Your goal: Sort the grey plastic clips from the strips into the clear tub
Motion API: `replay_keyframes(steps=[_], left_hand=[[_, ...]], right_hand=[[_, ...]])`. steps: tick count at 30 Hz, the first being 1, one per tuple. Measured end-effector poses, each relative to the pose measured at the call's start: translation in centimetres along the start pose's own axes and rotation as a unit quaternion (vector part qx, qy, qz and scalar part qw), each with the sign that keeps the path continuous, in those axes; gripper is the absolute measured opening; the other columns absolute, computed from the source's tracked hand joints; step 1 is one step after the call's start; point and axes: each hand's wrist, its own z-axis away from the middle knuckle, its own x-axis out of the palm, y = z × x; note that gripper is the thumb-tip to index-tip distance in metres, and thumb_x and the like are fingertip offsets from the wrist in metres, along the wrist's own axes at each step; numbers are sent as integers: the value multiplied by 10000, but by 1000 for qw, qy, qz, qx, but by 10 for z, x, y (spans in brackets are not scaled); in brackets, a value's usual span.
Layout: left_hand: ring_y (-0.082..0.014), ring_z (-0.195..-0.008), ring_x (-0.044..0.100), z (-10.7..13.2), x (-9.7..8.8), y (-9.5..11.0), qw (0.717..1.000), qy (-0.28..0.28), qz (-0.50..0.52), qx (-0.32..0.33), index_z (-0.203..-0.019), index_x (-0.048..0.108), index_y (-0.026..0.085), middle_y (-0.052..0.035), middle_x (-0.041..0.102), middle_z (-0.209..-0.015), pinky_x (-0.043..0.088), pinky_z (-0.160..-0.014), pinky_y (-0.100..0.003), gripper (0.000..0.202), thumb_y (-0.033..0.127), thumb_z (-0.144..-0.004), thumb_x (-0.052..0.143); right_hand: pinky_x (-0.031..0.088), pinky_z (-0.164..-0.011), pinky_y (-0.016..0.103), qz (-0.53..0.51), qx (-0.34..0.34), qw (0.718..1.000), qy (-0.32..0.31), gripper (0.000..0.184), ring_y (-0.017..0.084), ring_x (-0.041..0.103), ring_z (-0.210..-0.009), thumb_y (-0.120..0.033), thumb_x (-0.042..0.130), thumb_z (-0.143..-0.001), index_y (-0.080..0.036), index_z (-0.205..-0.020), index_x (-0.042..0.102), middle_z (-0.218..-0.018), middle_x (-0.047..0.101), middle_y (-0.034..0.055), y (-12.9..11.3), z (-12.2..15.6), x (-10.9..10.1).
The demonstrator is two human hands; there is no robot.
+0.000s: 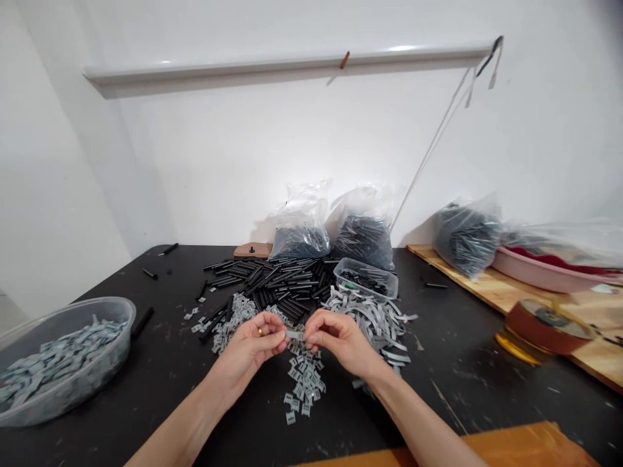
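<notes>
My left hand (259, 338) and my right hand (338, 338) meet over the middle of the table. Between their fingertips stretches a short light grey strap (294, 335), pinched at both ends. A ring shows on one left finger. Small grey plastic buckles (306, 376) lie heaped below and behind the hands. More grey strips, curved and loose, form a pile (374, 318) just right of my right hand. Beyond them spreads a large heap of black rods (272, 279). Whether a buckle is also held in my right fingers cannot be made out.
A clear tub (127, 324) of grey strap pieces stands at left. A small clear box (393, 285) holds black parts. Bags of black rods (302, 240) (365, 240) lean on the wall. At right are a tape roll (549, 324), a pink basin (535, 275) and a wooden board (423, 253).
</notes>
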Motion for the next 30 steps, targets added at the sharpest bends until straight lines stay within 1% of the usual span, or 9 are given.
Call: replay_keyframes(steps=[4,7,10,13,16,20,22,27,30], left_hand=[[-128,-853,630,1,4,-3,999,-35,28,-8,-1033,682,172,-53,680,-954,482,-864,-256,341,151,-710,791],[-115,-807,615,1,8,-13,998,-58,3,-9,-986,709,145,-58,678,-880,474,-780,-213,248,227,-758,764],[-86,-726,579,-1,9,-20,999,-36,-9,-8,-920,724,160,-23,655,-797,452,-710,-187,217,260,-738,784],[-82,-693,560,-1,9,-20,1000,-16,-19,-2,-874,723,169,-5,646,-770,450,-707,-199,220,273,-701,811],[-102,-722,589,1,11,-15,999,-13,-50,17,-826,713,161,-15,672,-779,464,-739,-222,203,286,-699,810],[-143,-762,644,3,13,-10,996,-23,-81,10,-843,697,161,-38,704,-802,502,-771,-276,209,317,-731,781],[-140,-747,645,3,11,-11,995,-17,-97,0,-884,701,156,-47,704,-798,513,-740,-266,241,333,-738,773],[-122,-666,637,-1,4,-17,994,14,-112,-6,-847,700,161,-28,695,-722,520,-670,-238,282,335,-664,825],[-135,-680,651,-3,2,-18,991,23,-129,-1,-821,719,155,-40,715,-731,531,-691,-250,279,338,-645,834]], right_hand=[[519,-693,296,-89,24,996,-1,197,156,640,-700,-324,692,-816,-138,-847,634,-741,648,37,0,0,2],[515,-696,288,-109,26,994,-8,195,153,640,-716,-317,707,-803,-136,-842,646,-764,654,42,0,0,4],[491,-671,258,-100,20,995,-7,177,123,597,-714,-316,723,-783,-145,-808,684,-853,611,38,1,-1,5],[462,-669,227,-61,14,998,-4,150,104,550,-752,-288,763,-738,-150,-755,706,-925,556,33,6,-1,5],[462,-689,224,-65,42,997,-3,199,104,546,-755,-261,812,-674,-145,-739,665,-874,559,17,11,-2,6],[488,-645,240,-139,78,987,-14,388,106,563,-694,-269,819,-668,-193,-980,602,-818,579,-8,9,-2,6],[499,-651,254,-133,74,988,-29,392,110,577,-685,-304,777,-724,-195,-1065,615,-824,594,2,6,-1,5],[496,-629,252,-63,51,996,-25,231,108,588,-630,-360,733,-765,-151,-864,741,-785,620,30,3,-2,5],[500,-625,247,-46,41,998,-28,220,99,591,-632,-375,720,-776,-174,-857,760,-870,612,42,4,-2,3]])
